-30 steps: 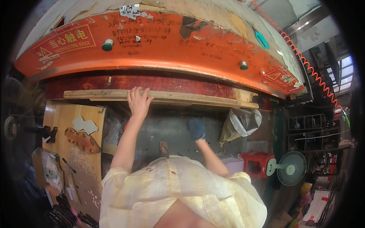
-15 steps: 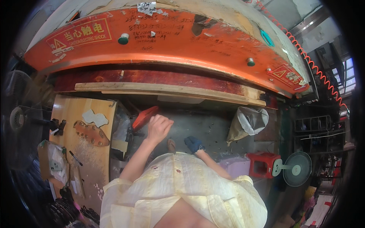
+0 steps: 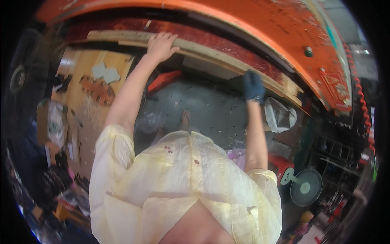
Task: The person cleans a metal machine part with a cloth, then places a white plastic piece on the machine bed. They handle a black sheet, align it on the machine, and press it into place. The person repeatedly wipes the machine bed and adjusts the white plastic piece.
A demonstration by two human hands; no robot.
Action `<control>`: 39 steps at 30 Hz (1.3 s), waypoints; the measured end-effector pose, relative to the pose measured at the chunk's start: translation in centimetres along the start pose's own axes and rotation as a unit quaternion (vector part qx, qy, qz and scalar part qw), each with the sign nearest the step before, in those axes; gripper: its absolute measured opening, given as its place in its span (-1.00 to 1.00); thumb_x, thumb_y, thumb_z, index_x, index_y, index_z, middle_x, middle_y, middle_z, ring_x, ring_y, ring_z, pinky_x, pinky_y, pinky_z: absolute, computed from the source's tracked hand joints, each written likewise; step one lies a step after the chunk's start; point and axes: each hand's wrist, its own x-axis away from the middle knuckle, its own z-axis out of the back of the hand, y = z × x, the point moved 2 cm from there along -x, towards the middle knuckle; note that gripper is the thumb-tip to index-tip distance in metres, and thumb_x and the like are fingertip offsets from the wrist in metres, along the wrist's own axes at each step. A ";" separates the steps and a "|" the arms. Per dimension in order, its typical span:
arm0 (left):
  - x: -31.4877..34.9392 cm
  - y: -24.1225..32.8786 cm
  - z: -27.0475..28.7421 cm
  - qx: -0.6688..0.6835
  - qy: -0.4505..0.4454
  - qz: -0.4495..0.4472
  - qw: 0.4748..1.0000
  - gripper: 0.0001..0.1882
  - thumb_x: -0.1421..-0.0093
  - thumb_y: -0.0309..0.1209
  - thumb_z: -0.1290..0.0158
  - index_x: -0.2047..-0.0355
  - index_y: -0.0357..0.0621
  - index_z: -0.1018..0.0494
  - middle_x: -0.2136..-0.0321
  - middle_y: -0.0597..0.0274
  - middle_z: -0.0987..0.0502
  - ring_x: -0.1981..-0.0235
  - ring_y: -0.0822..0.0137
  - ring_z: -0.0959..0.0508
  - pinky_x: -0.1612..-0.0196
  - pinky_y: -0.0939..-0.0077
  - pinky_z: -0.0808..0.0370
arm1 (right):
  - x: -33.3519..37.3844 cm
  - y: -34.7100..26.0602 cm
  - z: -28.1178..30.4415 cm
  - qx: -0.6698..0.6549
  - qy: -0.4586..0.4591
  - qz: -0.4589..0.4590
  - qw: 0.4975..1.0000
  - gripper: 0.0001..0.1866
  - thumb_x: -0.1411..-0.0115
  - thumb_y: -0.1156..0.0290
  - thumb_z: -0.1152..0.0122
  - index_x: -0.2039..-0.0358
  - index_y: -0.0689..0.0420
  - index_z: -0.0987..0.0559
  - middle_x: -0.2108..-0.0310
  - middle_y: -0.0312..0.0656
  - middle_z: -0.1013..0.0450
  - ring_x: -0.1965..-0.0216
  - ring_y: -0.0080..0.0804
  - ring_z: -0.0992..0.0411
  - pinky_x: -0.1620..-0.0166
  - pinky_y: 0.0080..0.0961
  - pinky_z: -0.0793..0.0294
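My bare left hand (image 3: 162, 46) lies with its fingers apart on a long wooden strip (image 3: 215, 55) along the front of a dark red board (image 3: 195, 35). My right hand (image 3: 254, 86), in a dark blue glove, is at the strip's right part. Motion smears its fingers, and I cannot tell whether it touches the wood. Above the board runs the orange beam (image 3: 264, 22) of a large machine.
A wooden table (image 3: 118, 61) at left bears a brown template (image 3: 97, 90) and a white cut piece (image 3: 106, 73). A pale sack (image 3: 280, 116), a red stool (image 3: 280, 166) and a fan (image 3: 305, 188) stand at right. An orange-red panel (image 3: 163, 80) is below the strip.
Both hands have reached forward from near my body to the wooden strip. My left hand has gone from curled to spread. The view has shifted and tilted, bringing the board closer.
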 end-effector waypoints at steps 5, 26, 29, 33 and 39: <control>0.2 0.0 -1.4 -0.022 0.009 0.029 0.999 -0.40 -0.16 0.00 -0.05 -0.18 0.11 -0.28 -0.16 0.23 -0.32 -0.28 0.14 -0.20 -0.22 0.06 -0.18 | -6.3 2.3 0.8 0.151 -0.052 0.064 0.985 -0.60 -0.18 0.05 -0.10 0.16 0.09 -0.60 0.20 -0.05 -0.54 0.12 -0.04 -0.47 0.03 -0.18 -0.43; 3.7 2.1 -0.8 -0.044 -0.011 0.097 0.994 -0.26 -0.02 -0.03 -0.16 -0.22 0.15 -0.22 -0.23 0.24 -0.24 -0.35 0.13 -0.06 -0.36 0.11 0.05 | -3.7 3.1 0.8 0.028 -0.131 0.105 0.985 -0.69 -0.13 0.12 -0.12 0.39 0.09 -0.65 0.42 -0.01 -0.52 0.32 -0.01 -0.46 0.22 -0.12 -0.42; 5.1 2.4 -0.5 -0.041 -0.018 0.111 0.993 -0.27 -0.01 -0.07 -0.19 -0.20 0.15 -0.24 -0.20 0.24 -0.25 -0.34 0.13 -0.06 -0.36 0.11 0.05 | -2.5 2.1 1.5 0.024 -0.132 0.113 0.985 -0.73 -0.12 0.18 -0.15 0.40 0.11 -0.64 0.44 -0.01 -0.51 0.35 0.00 -0.46 0.24 -0.13 -0.42; 7.5 2.7 0.0 -0.026 -0.018 0.112 0.993 -0.29 0.00 -0.13 -0.19 -0.18 0.12 -0.24 -0.17 0.22 -0.27 -0.33 0.09 -0.07 -0.32 0.03 -0.01 | -0.4 0.7 2.5 0.025 -0.103 0.090 0.990 -0.74 -0.11 0.19 -0.16 0.40 0.11 -0.63 0.44 0.00 -0.51 0.37 0.01 -0.46 0.26 -0.12 -0.42; 11.8 3.8 0.6 -0.002 0.023 0.111 0.994 -0.36 0.00 -0.21 -0.20 -0.12 0.11 -0.29 -0.10 0.21 -0.31 -0.29 0.12 -0.14 -0.31 0.07 -0.02 | 2.5 -0.7 4.4 0.010 -0.130 0.103 0.986 -0.75 -0.12 0.21 -0.13 0.41 0.12 -0.63 0.46 0.00 -0.51 0.38 -0.02 -0.47 0.27 -0.13 -0.41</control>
